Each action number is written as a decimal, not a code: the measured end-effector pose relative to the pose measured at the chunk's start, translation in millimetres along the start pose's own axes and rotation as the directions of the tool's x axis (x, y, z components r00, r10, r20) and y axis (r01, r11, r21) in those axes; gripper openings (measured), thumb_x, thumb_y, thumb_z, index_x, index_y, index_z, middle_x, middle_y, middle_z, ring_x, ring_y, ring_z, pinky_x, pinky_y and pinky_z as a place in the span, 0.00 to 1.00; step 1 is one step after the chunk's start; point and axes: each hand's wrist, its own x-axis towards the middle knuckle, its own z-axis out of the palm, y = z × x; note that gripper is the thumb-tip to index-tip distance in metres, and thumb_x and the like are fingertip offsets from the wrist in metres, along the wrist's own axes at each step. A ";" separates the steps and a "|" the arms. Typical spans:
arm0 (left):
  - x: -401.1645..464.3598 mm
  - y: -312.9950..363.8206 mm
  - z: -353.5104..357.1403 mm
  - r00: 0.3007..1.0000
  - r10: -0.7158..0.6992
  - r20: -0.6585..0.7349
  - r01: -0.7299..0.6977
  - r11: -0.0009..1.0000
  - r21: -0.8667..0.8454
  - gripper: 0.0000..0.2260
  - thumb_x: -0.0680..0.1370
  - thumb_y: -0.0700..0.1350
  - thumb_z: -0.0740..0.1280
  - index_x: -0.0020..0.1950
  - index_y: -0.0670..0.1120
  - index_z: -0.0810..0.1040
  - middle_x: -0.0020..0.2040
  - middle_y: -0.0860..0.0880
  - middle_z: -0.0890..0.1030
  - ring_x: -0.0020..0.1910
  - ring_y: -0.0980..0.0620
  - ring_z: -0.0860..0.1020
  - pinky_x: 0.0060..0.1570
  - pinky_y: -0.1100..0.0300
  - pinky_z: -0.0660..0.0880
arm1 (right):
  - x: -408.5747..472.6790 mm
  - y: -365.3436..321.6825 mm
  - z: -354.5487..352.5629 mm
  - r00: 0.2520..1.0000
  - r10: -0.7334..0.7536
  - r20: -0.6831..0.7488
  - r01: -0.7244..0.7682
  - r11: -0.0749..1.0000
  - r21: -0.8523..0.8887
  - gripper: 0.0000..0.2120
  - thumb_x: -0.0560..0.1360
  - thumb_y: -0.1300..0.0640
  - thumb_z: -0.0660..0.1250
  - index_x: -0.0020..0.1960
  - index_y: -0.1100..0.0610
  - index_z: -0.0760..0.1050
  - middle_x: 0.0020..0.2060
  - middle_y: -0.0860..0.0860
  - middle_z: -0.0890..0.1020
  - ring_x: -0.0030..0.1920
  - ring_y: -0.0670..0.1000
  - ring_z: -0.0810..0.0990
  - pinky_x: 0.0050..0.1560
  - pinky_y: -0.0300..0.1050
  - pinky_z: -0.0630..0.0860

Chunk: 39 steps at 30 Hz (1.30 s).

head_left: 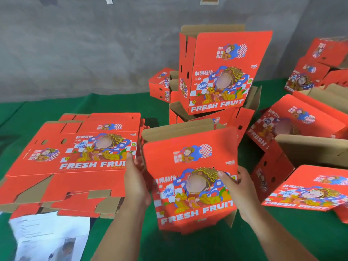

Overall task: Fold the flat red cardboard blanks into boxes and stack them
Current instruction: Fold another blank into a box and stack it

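Note:
A partly folded red "FRESH FRUIT" box point(190, 181) stands upright in front of me on the green table point(282, 232), its printed front facing me and its brown top flaps up. My left hand point(136, 183) lies along its left side with straight fingers. My right hand point(237, 189) grips its right edge, thumb pressed on the printed front. A pile of flat red blanks point(75, 159) lies to the left. A stack of folded boxes point(216, 76) rises behind the box I hold.
More folded red boxes lie tumbled at the right point(305, 129) and far right point(320, 61), with smaller ones at the back point(160, 83). A printed paper sheet point(50, 236) lies at the front left. A grey wall point(94, 44) closes the far side.

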 end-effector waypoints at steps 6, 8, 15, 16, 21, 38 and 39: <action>-9.7 -42.1 -39.8 0.986 -0.065 0.153 -0.034 0.820 0.571 0.41 0.67 0.77 0.66 0.77 0.61 0.68 0.76 0.61 0.69 0.75 0.58 0.67 0.75 0.51 0.61 | 12.8 11.9 -18.6 0.962 0.126 -0.241 -0.129 0.992 0.006 0.11 0.77 0.42 0.73 0.49 0.50 0.80 0.45 0.55 0.86 0.47 0.61 0.86 0.51 0.65 0.83; -14.8 -63.4 -56.1 0.931 -0.301 0.208 0.129 0.802 0.583 0.46 0.65 0.78 0.66 0.80 0.60 0.66 0.78 0.59 0.68 0.77 0.55 0.65 0.79 0.45 0.57 | 14.0 12.3 -24.2 0.951 0.136 -0.277 -0.145 0.989 -0.012 0.11 0.78 0.42 0.71 0.48 0.50 0.80 0.44 0.57 0.85 0.46 0.64 0.85 0.50 0.67 0.82; -20.3 -95.0 -74.8 0.976 -0.219 0.002 0.162 0.727 0.667 0.39 0.62 0.70 0.80 0.66 0.63 0.65 0.61 0.59 0.77 0.65 0.48 0.75 0.65 0.51 0.68 | 24.4 9.6 -53.4 0.912 0.285 -0.297 -0.272 0.959 0.083 0.21 0.79 0.35 0.66 0.54 0.53 0.79 0.45 0.61 0.84 0.44 0.64 0.85 0.47 0.64 0.82; -20.6 -93.3 -75.3 0.978 -0.210 0.014 0.143 0.712 0.687 0.37 0.57 0.74 0.79 0.58 0.65 0.66 0.56 0.60 0.78 0.62 0.49 0.76 0.63 0.52 0.69 | 25.9 7.3 -55.7 0.904 0.338 -0.260 -0.321 0.941 0.109 0.21 0.78 0.34 0.66 0.54 0.52 0.79 0.49 0.62 0.84 0.49 0.67 0.85 0.52 0.68 0.81; -20.2 -89.2 -79.7 0.994 -0.091 0.067 0.005 0.624 0.782 0.56 0.62 0.70 0.77 0.83 0.57 0.54 0.78 0.47 0.68 0.78 0.41 0.65 0.77 0.40 0.62 | 36.8 -12.9 -71.5 0.868 0.467 -0.167 -0.453 0.884 0.116 0.24 0.76 0.33 0.67 0.54 0.53 0.77 0.55 0.62 0.84 0.59 0.70 0.81 0.60 0.77 0.75; -43.7 -34.4 -75.1 0.972 -0.032 0.234 -0.125 0.770 0.625 0.31 0.78 0.73 0.59 0.80 0.73 0.53 0.71 0.68 0.71 0.69 0.60 0.72 0.72 0.51 0.68 | -5.3 -31.6 -72.8 0.960 0.216 0.178 -0.199 0.974 -0.112 0.13 0.80 0.58 0.70 0.63 0.47 0.81 0.53 0.54 0.86 0.41 0.46 0.86 0.38 0.44 0.81; -47.6 -36.1 -70.6 0.968 -0.029 0.249 -0.133 0.781 0.610 0.30 0.79 0.73 0.57 0.79 0.75 0.50 0.74 0.66 0.69 0.71 0.59 0.71 0.75 0.49 0.67 | -10.4 -27.7 -66.5 0.959 0.211 0.187 -0.187 0.973 -0.137 0.11 0.81 0.58 0.69 0.62 0.49 0.82 0.56 0.55 0.85 0.43 0.46 0.84 0.45 0.44 0.80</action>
